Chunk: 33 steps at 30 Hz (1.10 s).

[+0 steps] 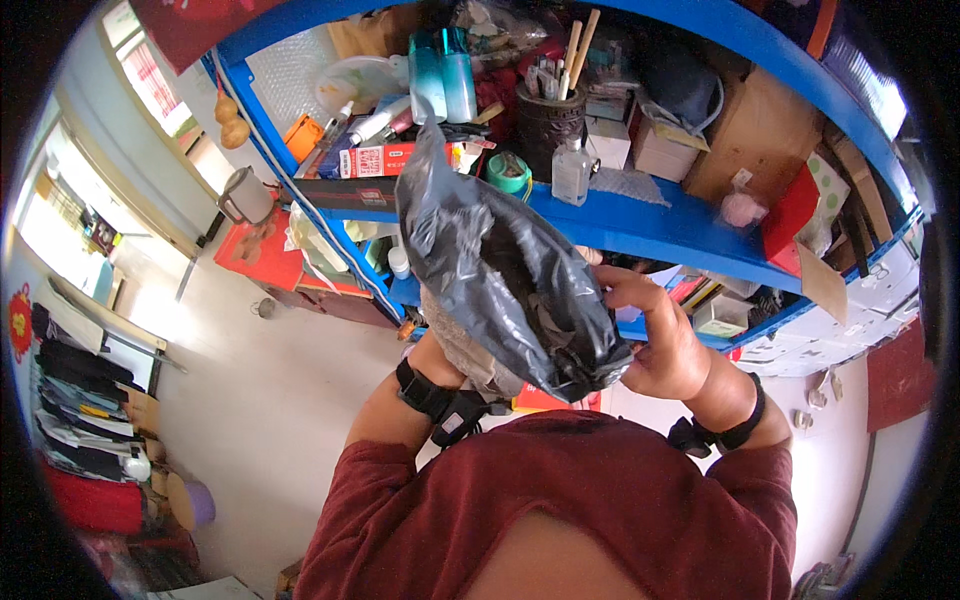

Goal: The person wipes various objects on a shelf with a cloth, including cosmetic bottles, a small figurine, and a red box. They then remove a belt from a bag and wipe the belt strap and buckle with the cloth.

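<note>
A black plastic bag (465, 247), its mouth spread, is held up in front of my chest. The thumb and fingers of my right hand (660, 330) pinch its right edge. Most of my left hand (439, 360) is hidden behind the bag and a greyish-brown cloth (469, 345) that hangs under the bag's left side; whether its fingers grip either one cannot be seen. The inside of the bag is dark, and what it holds cannot be made out. A strap with a small device sits on each wrist.
A blue metal shelf (645, 217) stands close before me. On it are a clear bottle (571, 172), a green round container (508, 172), a dark carved brush pot (551, 120), teal bottles (457, 75) and cardboard boxes. A kettle (247, 196) stands on a red surface at left.
</note>
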Available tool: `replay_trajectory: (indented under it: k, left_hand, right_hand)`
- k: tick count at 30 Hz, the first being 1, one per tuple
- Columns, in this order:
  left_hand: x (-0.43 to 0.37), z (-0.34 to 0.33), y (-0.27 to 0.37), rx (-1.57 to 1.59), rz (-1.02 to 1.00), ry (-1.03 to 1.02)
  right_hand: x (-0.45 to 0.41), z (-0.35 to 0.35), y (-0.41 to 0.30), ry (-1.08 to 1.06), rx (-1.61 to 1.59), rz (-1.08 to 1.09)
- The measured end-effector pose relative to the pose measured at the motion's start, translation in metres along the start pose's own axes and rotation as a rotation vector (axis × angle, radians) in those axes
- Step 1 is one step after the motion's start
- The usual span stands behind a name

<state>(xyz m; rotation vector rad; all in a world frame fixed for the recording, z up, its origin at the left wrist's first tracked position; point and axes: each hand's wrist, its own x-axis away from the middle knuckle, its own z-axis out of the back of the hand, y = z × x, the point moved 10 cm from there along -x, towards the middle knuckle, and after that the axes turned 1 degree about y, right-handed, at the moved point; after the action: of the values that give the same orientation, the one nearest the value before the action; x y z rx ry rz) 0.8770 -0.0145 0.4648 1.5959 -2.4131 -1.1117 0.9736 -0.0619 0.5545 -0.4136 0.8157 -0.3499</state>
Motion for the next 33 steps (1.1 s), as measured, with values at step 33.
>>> replay_trajectory:
  k: [33]
  left_hand:
    - [0.027, 0.031, 0.007, -0.040, -0.068, 0.169]
  right_hand:
    - [-0.020, 0.017, -0.037, 0.048, 0.303, -0.048]
